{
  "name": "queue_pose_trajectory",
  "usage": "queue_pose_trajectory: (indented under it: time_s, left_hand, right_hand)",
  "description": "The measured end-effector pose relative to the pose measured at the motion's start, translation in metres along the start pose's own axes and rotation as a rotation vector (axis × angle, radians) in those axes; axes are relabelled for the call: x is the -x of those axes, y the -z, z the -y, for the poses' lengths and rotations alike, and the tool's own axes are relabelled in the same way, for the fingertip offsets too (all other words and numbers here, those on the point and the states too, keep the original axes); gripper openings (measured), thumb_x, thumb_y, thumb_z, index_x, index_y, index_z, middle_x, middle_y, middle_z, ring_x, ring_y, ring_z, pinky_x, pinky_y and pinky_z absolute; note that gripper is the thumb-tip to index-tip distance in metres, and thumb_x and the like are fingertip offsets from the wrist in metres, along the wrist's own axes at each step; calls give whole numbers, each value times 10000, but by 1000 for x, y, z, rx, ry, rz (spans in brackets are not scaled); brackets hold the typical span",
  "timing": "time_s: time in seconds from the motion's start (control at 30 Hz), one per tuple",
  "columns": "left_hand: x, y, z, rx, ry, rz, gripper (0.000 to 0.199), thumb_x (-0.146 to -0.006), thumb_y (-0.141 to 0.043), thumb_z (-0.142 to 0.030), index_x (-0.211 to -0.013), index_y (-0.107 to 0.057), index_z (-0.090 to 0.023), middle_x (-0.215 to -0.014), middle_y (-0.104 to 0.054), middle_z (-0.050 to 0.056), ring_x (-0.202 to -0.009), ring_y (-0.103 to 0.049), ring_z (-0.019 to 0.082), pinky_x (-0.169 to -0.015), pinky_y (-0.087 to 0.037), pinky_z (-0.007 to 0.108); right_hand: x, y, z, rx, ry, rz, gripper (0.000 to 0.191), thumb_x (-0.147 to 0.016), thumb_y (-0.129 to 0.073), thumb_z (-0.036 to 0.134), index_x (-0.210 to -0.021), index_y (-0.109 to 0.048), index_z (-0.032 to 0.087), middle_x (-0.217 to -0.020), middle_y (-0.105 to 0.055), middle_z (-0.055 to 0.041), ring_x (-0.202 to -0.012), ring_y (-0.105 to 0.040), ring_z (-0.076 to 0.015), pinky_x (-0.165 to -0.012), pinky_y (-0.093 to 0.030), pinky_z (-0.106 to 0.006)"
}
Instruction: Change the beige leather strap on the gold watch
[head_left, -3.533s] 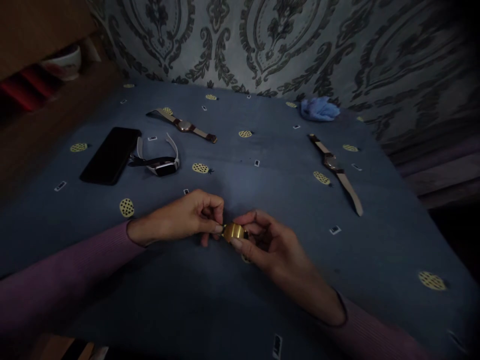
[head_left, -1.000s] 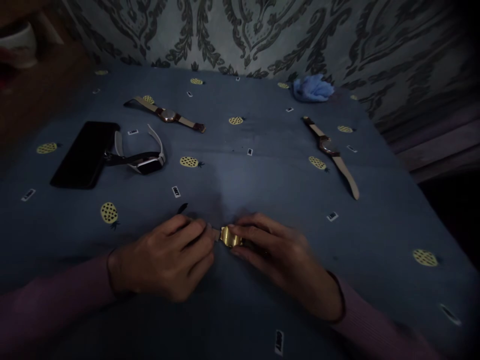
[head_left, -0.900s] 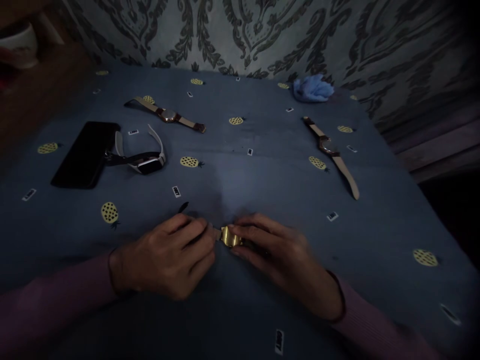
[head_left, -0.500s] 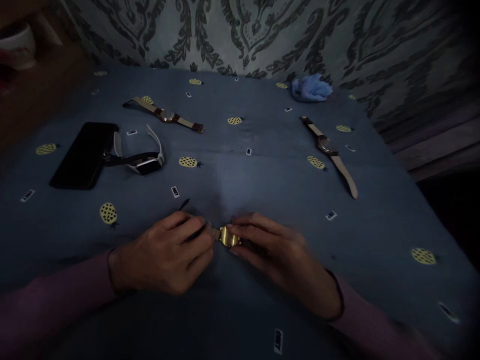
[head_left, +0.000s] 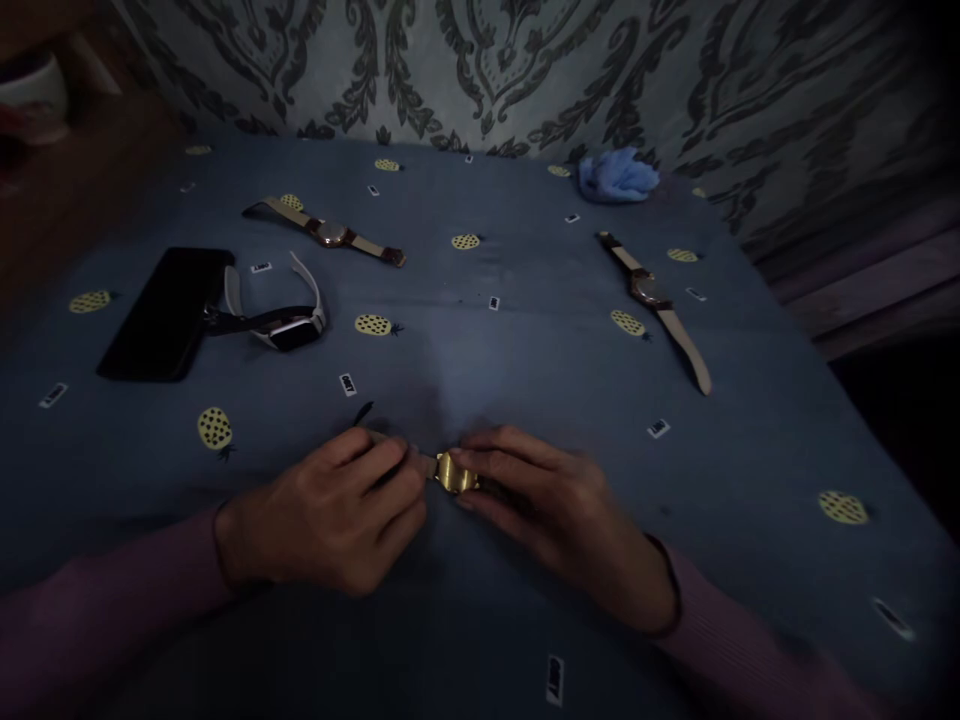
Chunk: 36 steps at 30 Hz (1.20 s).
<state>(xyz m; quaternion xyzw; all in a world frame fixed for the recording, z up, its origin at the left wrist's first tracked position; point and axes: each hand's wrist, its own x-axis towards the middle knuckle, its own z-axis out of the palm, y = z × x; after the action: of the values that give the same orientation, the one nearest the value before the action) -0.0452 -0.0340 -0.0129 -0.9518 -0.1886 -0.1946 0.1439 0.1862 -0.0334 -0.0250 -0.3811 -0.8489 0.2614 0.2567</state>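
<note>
A gold-coloured wristwatch (head_left: 456, 473) lies between my hands near the front of the table, its shiny metal back facing up. My left hand (head_left: 337, 508) is closed on the strap to the left of the case; a dark strap end pokes out above the fingers. Whether those fingers also hold something small is hidden. My right hand (head_left: 559, 520) grips the case's right side between thumb and fingers, covering the strap there.
At left, a black phone (head_left: 169, 315) lies beside a smartwatch with a pale band (head_left: 296, 332). One strapped watch (head_left: 332, 233) is at back left, another watch (head_left: 649, 289) at right. A crumpled blue cloth-like bundle (head_left: 619, 176) sits by the wall on the blue patterned tablecloth (head_left: 480, 370).
The view has shifted very slightly. Both hands keep their hold on the gold watch, with hardly any visible movement.
</note>
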Motion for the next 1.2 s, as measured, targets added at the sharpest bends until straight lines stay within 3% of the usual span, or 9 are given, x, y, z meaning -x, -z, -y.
queue_pose_trajectory:
  time_s: [0.27,0.73,0.93,1.07,1.2]
  left_hand:
    - [-3,1,0,-8,2,-7,328,-933,-422,-67,-741,-676,-148,-774,-714,28,-729,-624,172,-653,-443,305]
    - [-6,-3,-2,-67,-25,-55,305,-934,-456,-69,-727,-669,-138,-707,-667,26,-688,-604,160,-617,-426,302]
    - [-5,2,-1,-74,-66,7,298,-939,-451,-72,-757,-682,-122,-699,-675,28,-627,-591,155,-566,-428,297]
    - [-6,5,2,-50,-84,85,290,-936,-454,-61,-758,-672,-136,-695,-660,23,-608,-558,145,-554,-433,286]
    - [-10,4,6,50,-10,145,292,-941,-434,-50,-760,-643,-141,-700,-621,21,-643,-531,157,-559,-436,286]
  right_hand:
    - [-1,2,3,-25,19,1,177,-948,-575,201,-1052,-708,148,-1017,-737,-65,-879,-732,-162,-814,-623,-281]
    - [1,-2,2,47,25,14,185,-977,-536,246,-1060,-682,170,-1050,-728,-66,-873,-730,-162,-793,-619,-277]
    - [1,-7,5,149,42,-41,321,-997,-477,380,-959,-690,144,-956,-736,-83,-760,-734,-175,-700,-630,-298]
    - [3,-10,9,171,-5,-39,316,-997,-482,364,-941,-701,143,-956,-734,-82,-747,-732,-178,-694,-630,-304]
    - [4,-10,11,175,-11,-28,323,-1007,-456,349,-962,-705,146,-978,-736,-86,-748,-731,-175,-697,-629,-303]
